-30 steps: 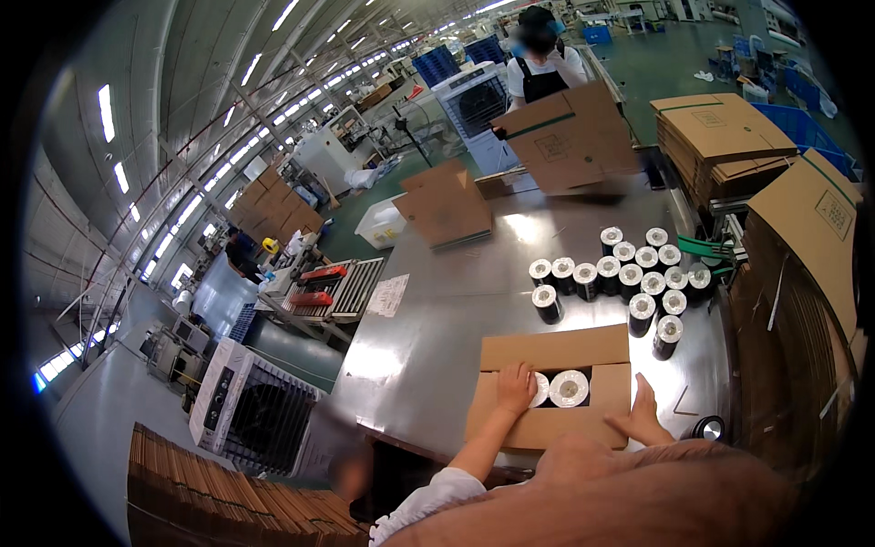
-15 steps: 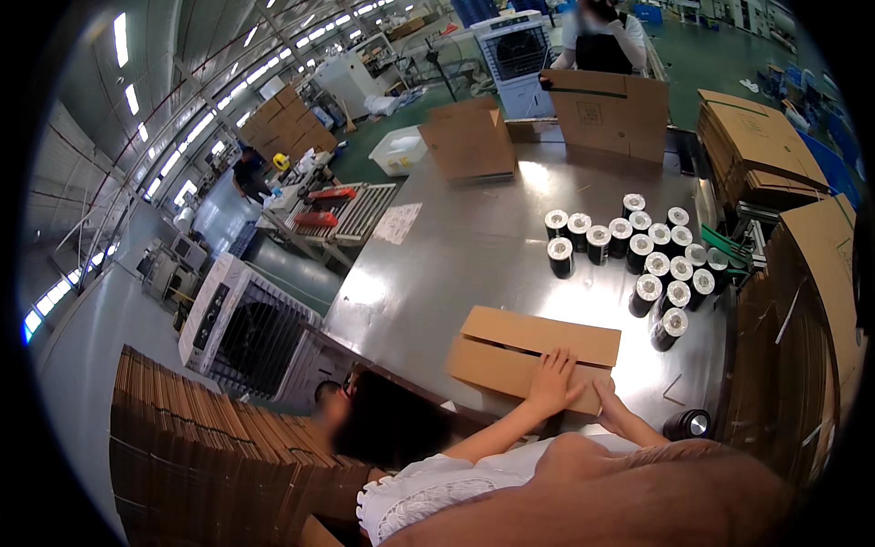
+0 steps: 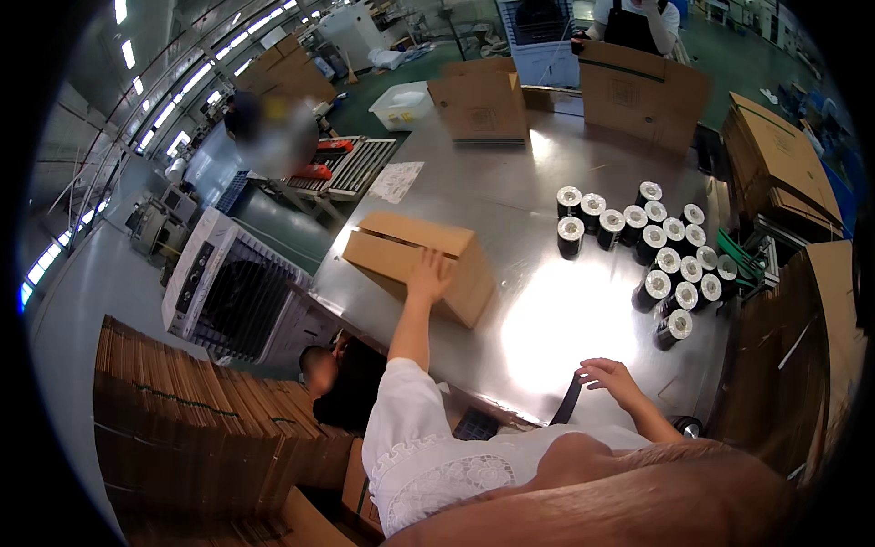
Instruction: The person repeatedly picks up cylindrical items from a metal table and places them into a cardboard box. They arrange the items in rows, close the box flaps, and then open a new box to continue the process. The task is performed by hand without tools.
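Observation:
A closed brown carton [image 3: 401, 260] stands at the table's left front edge. My left hand [image 3: 428, 276] lies on its top with fingers spread, touching the cardboard. Off to the right, my right hand [image 3: 615, 381] is over the table's near edge. Its bent fingertips are at the upper end of a dark flat strip [image 3: 566, 403], which seems pinched between thumb and forefinger; the strip's lower end runs out of sight beside my body. Several black cylinders [image 3: 674, 328] with silvery round tops stand grouped on the right of the metal table [image 3: 456, 205].
Two open cartons [image 3: 480, 114] [image 3: 643, 96] stand at the far edge, a co-worker behind the right one. Flattened cardboard [image 3: 779, 169] is stacked at right, more [image 3: 182, 419] at lower left. Another person [image 3: 351, 383] is low beside the left table edge, near an air cooler [image 3: 237, 296].
The carton has moved left and away from me, turned, with my left hand on it. My right hand has come off the carton and now is at the dark strip.

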`<state>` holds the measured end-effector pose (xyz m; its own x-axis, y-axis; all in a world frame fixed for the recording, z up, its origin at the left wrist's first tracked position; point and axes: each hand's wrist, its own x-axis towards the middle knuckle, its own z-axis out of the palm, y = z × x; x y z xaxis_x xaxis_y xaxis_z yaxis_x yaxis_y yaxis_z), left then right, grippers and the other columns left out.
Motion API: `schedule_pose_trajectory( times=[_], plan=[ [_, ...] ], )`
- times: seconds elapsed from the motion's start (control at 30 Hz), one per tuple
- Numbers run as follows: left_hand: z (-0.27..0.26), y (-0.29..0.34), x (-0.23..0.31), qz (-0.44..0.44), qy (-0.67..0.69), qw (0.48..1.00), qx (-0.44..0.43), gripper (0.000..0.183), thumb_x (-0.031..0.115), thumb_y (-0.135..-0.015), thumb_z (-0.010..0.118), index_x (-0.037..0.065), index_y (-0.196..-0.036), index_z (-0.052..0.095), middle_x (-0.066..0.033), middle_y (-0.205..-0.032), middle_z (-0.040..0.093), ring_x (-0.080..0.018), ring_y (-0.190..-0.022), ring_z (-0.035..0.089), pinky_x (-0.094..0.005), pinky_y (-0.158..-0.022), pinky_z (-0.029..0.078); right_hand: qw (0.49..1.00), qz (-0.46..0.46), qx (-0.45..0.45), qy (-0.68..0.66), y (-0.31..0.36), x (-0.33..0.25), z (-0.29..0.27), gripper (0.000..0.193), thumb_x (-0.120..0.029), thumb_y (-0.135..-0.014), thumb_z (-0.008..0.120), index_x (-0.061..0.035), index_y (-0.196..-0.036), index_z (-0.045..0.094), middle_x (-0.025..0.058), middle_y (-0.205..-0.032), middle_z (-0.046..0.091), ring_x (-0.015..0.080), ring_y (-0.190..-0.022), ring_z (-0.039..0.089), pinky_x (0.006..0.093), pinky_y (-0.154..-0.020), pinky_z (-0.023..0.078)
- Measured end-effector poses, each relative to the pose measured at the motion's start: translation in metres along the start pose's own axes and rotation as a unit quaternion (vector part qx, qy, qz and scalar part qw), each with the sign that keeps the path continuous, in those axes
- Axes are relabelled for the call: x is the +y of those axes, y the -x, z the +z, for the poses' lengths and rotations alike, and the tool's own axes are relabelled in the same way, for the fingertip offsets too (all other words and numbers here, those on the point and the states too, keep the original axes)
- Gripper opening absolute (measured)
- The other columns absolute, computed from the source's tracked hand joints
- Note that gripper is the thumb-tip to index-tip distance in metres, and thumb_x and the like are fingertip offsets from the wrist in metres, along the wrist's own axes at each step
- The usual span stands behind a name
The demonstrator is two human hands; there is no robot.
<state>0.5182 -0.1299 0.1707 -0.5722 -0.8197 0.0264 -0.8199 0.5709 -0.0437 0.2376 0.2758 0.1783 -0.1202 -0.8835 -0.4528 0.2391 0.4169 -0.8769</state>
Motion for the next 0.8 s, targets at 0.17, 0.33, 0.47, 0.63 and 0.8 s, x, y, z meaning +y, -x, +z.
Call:
schedule_pose_trajectory(
  times=[0.17,0.33,0.47,0.63,0.8],
  plan=[
    [-0.008,-0.075,0.037,-0.133,-0.036,0.983,0.123,0.081,0.021,-0.080,0.063,0.000,-0.146,0.021,-0.0162,-0.153,0.022,-0.0332,-0.142,0.019,-0.0489,-0.114,0.016,0.933,-0.092,0.174,0.302,0.035,0.002,-0.098,0.035,-0.024,-0.086,0.065,-0.0034,-0.114,0.063,0.0111,-0.103,0.068,0.0197,-0.089,0.066,0.0316,-0.078,0.052],
    [0.035,0.008,0.123,0.138,0.101,0.985,0.001,0.074,0.012,-0.071,0.068,-0.001,-0.137,0.038,-0.0207,-0.147,0.031,-0.0385,-0.137,0.028,-0.0554,-0.110,0.023,0.686,-0.267,0.470,0.487,0.069,-0.092,-0.213,0.032,-0.012,-0.074,0.067,-0.0041,-0.105,0.061,0.0194,-0.126,0.053,0.0380,-0.118,0.047,0.0429,-0.100,0.041],
    [0.030,0.093,0.182,0.178,0.117,0.974,-0.070,0.069,0.016,-0.071,0.068,-0.001,-0.133,0.044,-0.0229,-0.145,0.033,-0.0402,-0.134,0.031,-0.0531,-0.109,0.025,0.426,-0.161,0.583,0.673,0.119,-0.181,-0.298,0.045,-0.013,-0.073,0.069,-0.0027,-0.115,0.055,0.0146,-0.135,0.045,0.0353,-0.129,0.037,0.0479,-0.104,0.035],
    [0.052,0.145,0.192,0.194,0.167,0.961,-0.108,0.062,0.019,-0.074,0.066,-0.001,-0.130,0.047,-0.0245,-0.141,0.037,-0.0411,-0.131,0.035,-0.0516,-0.107,0.029,0.417,0.161,0.652,0.612,0.147,-0.204,-0.366,0.052,-0.016,-0.076,0.066,0.0006,-0.123,0.051,0.0175,-0.130,0.047,0.0361,-0.121,0.043,0.0574,-0.093,0.038],
    [0.064,0.173,0.191,0.159,0.238,0.953,-0.105,0.056,0.021,-0.078,0.064,-0.001,-0.127,0.050,-0.0261,-0.137,0.041,-0.0421,-0.128,0.038,-0.0501,-0.106,0.032,0.430,0.147,0.608,0.651,0.130,-0.186,-0.333,0.040,-0.013,-0.076,0.064,0.0046,-0.111,0.056,0.0192,-0.111,0.057,0.0326,-0.099,0.056,0.0483,-0.078,0.045]
  ],
)
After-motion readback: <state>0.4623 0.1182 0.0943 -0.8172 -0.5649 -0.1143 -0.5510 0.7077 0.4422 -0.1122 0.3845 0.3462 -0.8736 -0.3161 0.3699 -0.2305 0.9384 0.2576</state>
